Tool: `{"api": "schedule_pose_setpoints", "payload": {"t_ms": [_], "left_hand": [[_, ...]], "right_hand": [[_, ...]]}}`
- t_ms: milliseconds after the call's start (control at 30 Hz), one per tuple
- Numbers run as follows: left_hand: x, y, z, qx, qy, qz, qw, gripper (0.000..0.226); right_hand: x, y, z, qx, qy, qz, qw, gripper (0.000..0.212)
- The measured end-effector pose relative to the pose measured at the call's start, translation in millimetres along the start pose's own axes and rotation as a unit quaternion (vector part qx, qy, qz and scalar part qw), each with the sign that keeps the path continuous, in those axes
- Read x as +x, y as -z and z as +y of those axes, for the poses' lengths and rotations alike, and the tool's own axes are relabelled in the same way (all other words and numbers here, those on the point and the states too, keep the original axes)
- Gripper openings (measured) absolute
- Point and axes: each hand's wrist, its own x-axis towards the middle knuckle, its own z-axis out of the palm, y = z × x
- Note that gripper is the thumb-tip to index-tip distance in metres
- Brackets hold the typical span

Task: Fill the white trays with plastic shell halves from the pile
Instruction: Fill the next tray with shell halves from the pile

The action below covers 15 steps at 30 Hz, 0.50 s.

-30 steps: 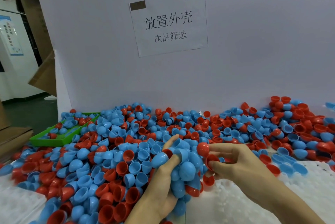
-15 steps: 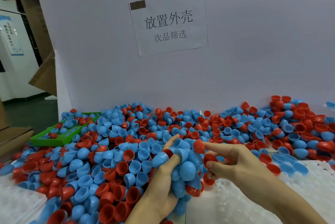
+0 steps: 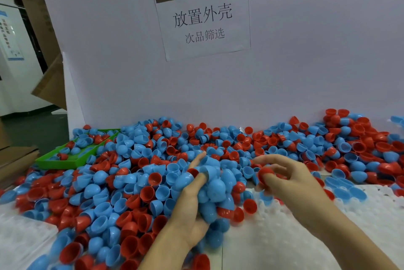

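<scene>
White tray (image 3: 284,245) below — left hand (image 3: 192,210) grip cradles blue shells (image 3: 216,186); right hand (image 3: 290,184) pinches red shell (image 3: 265,173).

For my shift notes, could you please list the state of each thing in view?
left hand: grips a bunch of blue plastic shell halves
right hand: pinches one red plastic shell half
white moulded tray: mostly unfilled
green plastic tray: holds shells

Table carries red & blue shell pile (image 3: 135,182), white trays (image 3: 273,245), green tray (image 3: 59,163) at left.
</scene>
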Motion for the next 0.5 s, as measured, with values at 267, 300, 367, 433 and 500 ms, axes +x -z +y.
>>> {"api": "schedule_pose_setpoints", "payload": {"t_ms": [267,300,367,433,500], "left_hand": [[1.0,6.7,7.0,-0.013,-0.010,0.011,1.000,0.049],[1.1,6.8,8.2,-0.015,-0.011,0.011,1.000,0.050],[1.2,6.9,9.5,-0.017,-0.015,0.015,1.000,0.052],[1.4,7.1,10.1,-0.018,-0.019,0.016,1.000,0.050],[1.3,6.1,10.9,-0.024,-0.019,0.017,0.999,0.046]], "right_hand": [[21.8,5.4,0.3,-0.217,0.019,0.023,0.976,0.019],[24.2,2.3,2.0,-0.243,0.025,0.017,0.970,0.021],[29.9,-6.8,7.3,-0.287,0.039,-0.007,0.957,0.021],[35.9,-18.6,13.3,-0.327,0.054,-0.048,0.942,0.020],[42.3,-31.2,18.4,-0.374,0.059,-0.084,0.922,0.021]]}}
